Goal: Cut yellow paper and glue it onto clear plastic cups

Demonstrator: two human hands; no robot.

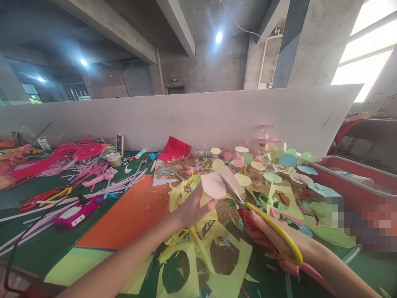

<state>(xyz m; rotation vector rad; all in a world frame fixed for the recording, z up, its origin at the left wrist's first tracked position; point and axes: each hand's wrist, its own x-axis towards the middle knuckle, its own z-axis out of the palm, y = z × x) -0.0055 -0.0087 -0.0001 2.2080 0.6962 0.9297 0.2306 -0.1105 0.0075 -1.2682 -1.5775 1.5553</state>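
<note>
My left hand pinches a pale pink paper piece cut to a rounded shape, held above the table. My right hand grips yellow-handled scissors, whose blades point up and left and touch the pink paper's right edge. Below both hands lie yellow paper sheets with round holes cut out of them. Beyond the scissors lies a heap of cut paper circles in pink, yellow, green and blue.
An orange sheet lies on the green table. Pink sticks and strips, a pink tool and a red paper are to the left. A white partition runs along the back. A red tray is on the right.
</note>
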